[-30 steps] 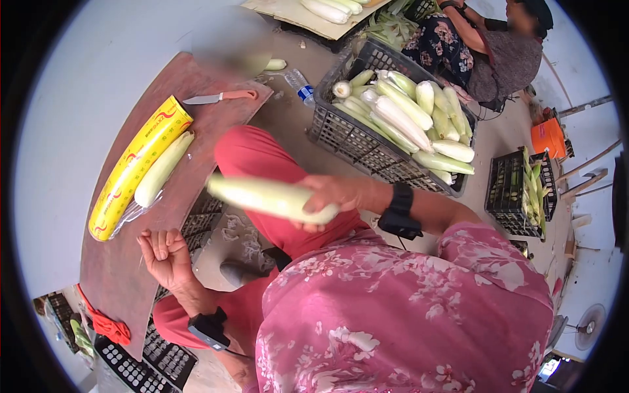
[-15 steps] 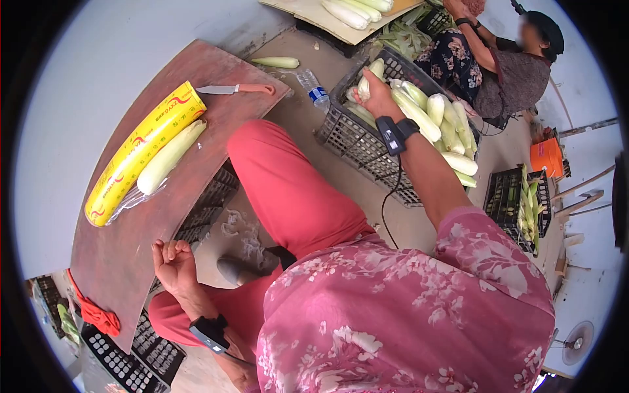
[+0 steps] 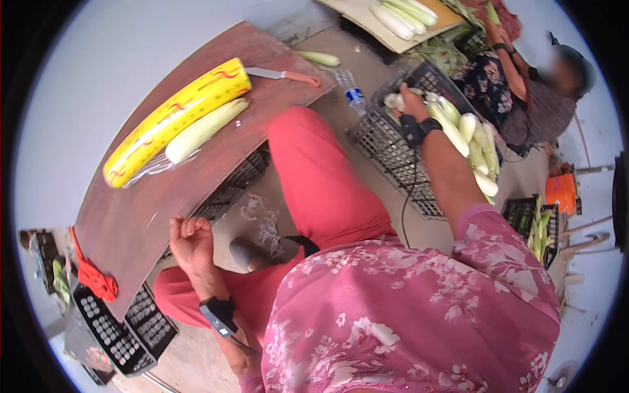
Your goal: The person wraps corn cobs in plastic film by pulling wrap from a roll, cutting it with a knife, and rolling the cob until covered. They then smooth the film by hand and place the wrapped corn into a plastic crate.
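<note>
My right hand (image 3: 414,105) reaches into the black crate (image 3: 393,154), its fingers closed around an ear of corn (image 3: 394,101) with pale husk. Motion blurs the fingertips there. More pale corn ears (image 3: 447,128) fill the right side of that crate. Beside the table's near edge, my left hand (image 3: 192,245) is palm up, empty, with loosely bent fingers. On the red-brown table lies a yellow printed roll of cling film (image 3: 177,121). Next to it, another corn ear (image 3: 206,131) rests on a loose piece of clear film (image 3: 160,164).
A knife (image 3: 285,75) with an orange handle lies near the table's (image 3: 124,242) far end. A plastic bottle (image 3: 351,92) and a corn ear (image 3: 319,58) are on the floor. Another person (image 3: 531,98) sits beyond the crate, holding corn. More crates (image 3: 121,324) stand lower left.
My right hand has lowered the corn ear into the crate and turned it downward. The whole view has shifted, so the table and crate appear farther right. My left hand stays loosely curled.
</note>
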{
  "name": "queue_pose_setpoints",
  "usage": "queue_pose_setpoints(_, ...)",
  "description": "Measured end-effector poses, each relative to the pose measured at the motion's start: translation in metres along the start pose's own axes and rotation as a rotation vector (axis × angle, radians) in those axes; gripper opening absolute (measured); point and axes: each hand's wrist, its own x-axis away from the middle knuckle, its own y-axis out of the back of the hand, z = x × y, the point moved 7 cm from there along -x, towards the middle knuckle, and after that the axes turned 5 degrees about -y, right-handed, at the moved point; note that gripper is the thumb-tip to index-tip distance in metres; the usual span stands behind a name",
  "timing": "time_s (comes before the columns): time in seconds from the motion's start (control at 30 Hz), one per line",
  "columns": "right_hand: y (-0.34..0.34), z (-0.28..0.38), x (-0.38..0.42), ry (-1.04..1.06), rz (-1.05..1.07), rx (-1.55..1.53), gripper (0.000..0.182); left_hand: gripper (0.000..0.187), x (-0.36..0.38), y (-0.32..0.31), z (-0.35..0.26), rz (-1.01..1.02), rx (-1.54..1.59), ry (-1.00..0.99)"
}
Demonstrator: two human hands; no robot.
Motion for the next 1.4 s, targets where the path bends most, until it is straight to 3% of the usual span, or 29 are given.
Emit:
queue_pose_setpoints(0.1, 0.005, 0.002, -0.002, 0.018, 0.043, 0.028, 0.048, 0.017, 0.006, -0.006, -0.001, -0.067, 0.001, -0.040)
queue_pose_setpoints(0.13, 0.008, 0.002, -0.006, 0.013, 0.069, -0.045, 0.063, 0.017, 0.008, -0.009, -0.001, -0.053, 0.027, -0.030)
queue_pose_setpoints(0.23, 0.015, -0.001, -0.020, -0.051, 0.001, -0.012, 0.064, 0.012, 0.011, -0.014, -0.007, -0.062, 0.018, -0.038)
queue_pose_setpoints(0.3, 0.020, -0.008, -0.033, -0.150, 0.048, -0.047, 0.055, 0.011, 0.014, -0.023, -0.014, -0.065, 0.001, -0.062)
queue_pose_setpoints(0.4, 0.007, 0.003, 0.020, -0.145, 0.070, 0.076, 0.048, 0.010, 0.018, -0.039, -0.030, -0.029, -0.066, -0.108)
queue_pose_setpoints(0.43, -0.001, 0.009, 0.044, -0.110, 0.066, 0.139, 0.046, 0.010, 0.018, -0.041, -0.036, 0.007, -0.096, -0.115)
queue_pose_setpoints(0.47, -0.009, 0.020, 0.075, 0.012, -0.094, 0.279, 0.057, 0.011, 0.017, -0.044, -0.041, -0.006, -0.163, -0.140)
queue_pose_setpoints(0.53, -0.028, 0.037, 0.096, 0.158, -0.153, 0.513, 0.072, 0.014, 0.016, -0.049, -0.050, -0.046, -0.300, -0.179)
queue_pose_setpoints(0.73, -0.177, 0.074, 0.198, 0.455, 0.494, 0.503, 0.036, 0.012, 0.005, -0.075, -0.054, -0.032, -0.741, -0.210)
queue_pose_setpoints(0.8, -0.228, 0.076, 0.218, 0.718, 0.697, 0.571, 0.031, 0.012, -0.001, -0.083, -0.049, -0.014, -0.821, -0.176)
queue_pose_setpoints(0.9, -0.289, 0.079, 0.259, 0.954, 0.767, 0.797, 0.031, 0.012, -0.006, -0.092, -0.046, 0.025, -0.899, -0.141)
queue_pose_setpoints(1.0, -0.328, 0.090, 0.289, 1.238, 0.681, 0.918, 0.033, 0.014, -0.015, -0.095, -0.059, 0.037, -1.018, -0.184)
queue_pose_setpoints(1.1, -0.356, 0.083, 0.279, 1.402, 0.656, 0.891, 0.031, 0.016, -0.024, -0.100, -0.084, 0.066, -1.193, -0.251)
queue_pose_setpoints(1.23, -0.372, 0.072, 0.268, 1.406, 0.670, 0.893, 0.027, 0.020, -0.044, -0.097, -0.117, 0.028, -1.427, -0.308)
queue_pose_setpoints(1.33, -0.377, 0.063, 0.266, 1.345, 0.701, 0.894, 0.024, 0.022, -0.060, -0.094, -0.126, 0.108, -1.670, -0.354)
queue_pose_setpoints(1.4, -0.381, 0.057, 0.264, 1.312, 0.755, 0.870, 0.022, 0.025, -0.071, -0.092, -0.116, 0.125, -1.748, -0.260)
